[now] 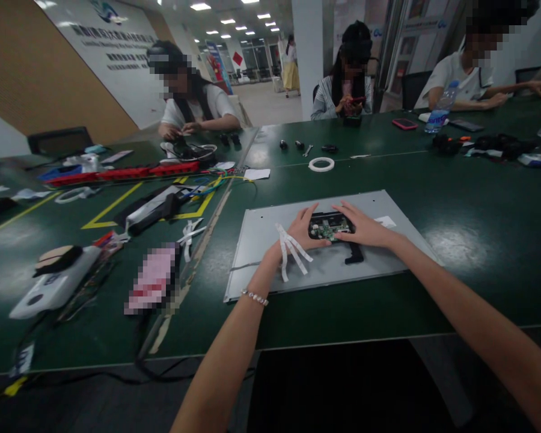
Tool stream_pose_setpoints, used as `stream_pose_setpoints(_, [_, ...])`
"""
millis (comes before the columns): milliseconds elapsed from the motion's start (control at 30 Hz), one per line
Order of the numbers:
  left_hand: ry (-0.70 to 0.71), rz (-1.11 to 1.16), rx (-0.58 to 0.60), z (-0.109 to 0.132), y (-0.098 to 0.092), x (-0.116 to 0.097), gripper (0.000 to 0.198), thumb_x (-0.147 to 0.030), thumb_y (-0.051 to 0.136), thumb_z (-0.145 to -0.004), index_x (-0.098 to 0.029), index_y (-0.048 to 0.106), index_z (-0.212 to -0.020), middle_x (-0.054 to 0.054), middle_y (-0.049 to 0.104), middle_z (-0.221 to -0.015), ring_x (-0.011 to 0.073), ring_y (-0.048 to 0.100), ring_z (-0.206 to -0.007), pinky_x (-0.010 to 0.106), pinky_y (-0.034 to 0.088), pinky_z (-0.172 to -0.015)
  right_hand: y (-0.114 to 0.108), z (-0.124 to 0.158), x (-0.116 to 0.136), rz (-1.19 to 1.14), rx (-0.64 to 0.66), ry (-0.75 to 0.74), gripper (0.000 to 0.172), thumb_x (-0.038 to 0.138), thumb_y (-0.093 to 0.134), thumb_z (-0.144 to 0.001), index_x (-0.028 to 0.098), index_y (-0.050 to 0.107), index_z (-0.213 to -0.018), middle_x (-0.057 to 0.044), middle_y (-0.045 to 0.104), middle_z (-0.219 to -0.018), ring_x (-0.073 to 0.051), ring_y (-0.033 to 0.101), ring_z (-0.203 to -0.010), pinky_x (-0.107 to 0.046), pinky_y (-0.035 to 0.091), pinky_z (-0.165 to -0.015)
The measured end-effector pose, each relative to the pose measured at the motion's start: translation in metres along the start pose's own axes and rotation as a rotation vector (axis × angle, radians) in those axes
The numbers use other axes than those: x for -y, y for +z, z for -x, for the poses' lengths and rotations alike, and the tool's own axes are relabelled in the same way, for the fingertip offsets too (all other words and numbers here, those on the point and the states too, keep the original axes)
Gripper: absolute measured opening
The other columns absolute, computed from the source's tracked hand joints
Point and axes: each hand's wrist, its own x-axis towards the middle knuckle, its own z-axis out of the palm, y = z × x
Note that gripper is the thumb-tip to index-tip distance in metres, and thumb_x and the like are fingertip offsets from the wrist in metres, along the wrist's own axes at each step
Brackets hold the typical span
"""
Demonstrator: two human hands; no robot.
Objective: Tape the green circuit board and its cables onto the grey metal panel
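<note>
1. The person's left grip [303, 231] is clamping on the left side of a black casing [322, 220], its fingers reaching toward the far edge and its thumb lying along the near edge.
2. The right grip [365, 230] is clamping on the casing's right side in much the same way.
3. The casing is sitting between the two, over a grey panel [388, 255], and is showing a green circuit board [328, 230]; whether it is touching the panel I cannot tell.
4. A black angled piece [354, 255] is lying just beyond the casing's near edge, close to the right thumb; whether the two are joining is unclear.
5. White strips [293, 251] are fanning out beside the left wrist, which is wearing a beaded bracelet [254, 296].
6. The panel is lying flat on the green counter [388, 171].
7. Beyond it, a white ring [321, 169] is resting near a small wrench [307, 151].
</note>
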Motion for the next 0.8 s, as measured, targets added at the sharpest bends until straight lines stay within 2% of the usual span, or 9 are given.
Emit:
stream_pose_setpoints(200, [0.016,0.021,-0.016,0.001,-0.001,-0.001,0.110,-0.050,0.077,-0.056,-0.021,0.020,-0.146,0.015,0.032,-0.139,0.0363,0.035,-0.131,0.052,0.028,-0.110,0.001,0.004,-0.012,0.099,0.029,-0.054,0.086,0.067,0.052,-0.078,0.034,0.018,-0.150,-0.004,0.016,-0.155,-0.035,0.030,-0.136,-0.055,0.031,-0.108])
stream_pose_setpoints(433, [-0.014,-0.006,-0.024,0.002,0.000,-0.006,0.111,-0.051,0.077,-0.057,-0.017,0.021,-0.146,0.017,0.031,-0.140,0.0362,0.032,-0.133,0.051,0.028,-0.112,0.000,0.005,-0.009,0.048,-0.004,-0.038,0.086,0.065,0.054,-0.077,0.034,0.019,-0.150,-0.003,0.022,-0.154,-0.034,0.031,-0.135,-0.054,0.031,-0.108])
stream_pose_setpoints(667, [0.031,0.080,-0.002,0.001,-0.002,0.002,0.116,-0.045,0.081,-0.052,-0.021,0.020,-0.147,0.015,0.032,-0.141,0.0361,0.032,-0.134,0.052,0.027,-0.112,0.000,0.006,-0.009,0.042,-0.020,-0.052,0.086,0.064,0.054,-0.078,0.030,0.020,-0.150,-0.005,0.025,-0.153,-0.032,0.031,-0.136,-0.052,0.031,-0.110])
stream_pose_setpoints(800, [0.004,0.120,-0.038,0.002,-0.005,0.005,0.114,-0.045,0.081,-0.051,-0.018,0.024,-0.146,0.016,0.034,-0.141,0.0358,0.033,-0.133,0.051,0.027,-0.112,0.002,0.005,-0.009,0.053,-0.023,-0.050,0.086,0.064,0.053,-0.078,0.031,0.018,-0.150,-0.005,0.024,-0.153,-0.032,0.031,-0.136,-0.052,0.031,-0.109])
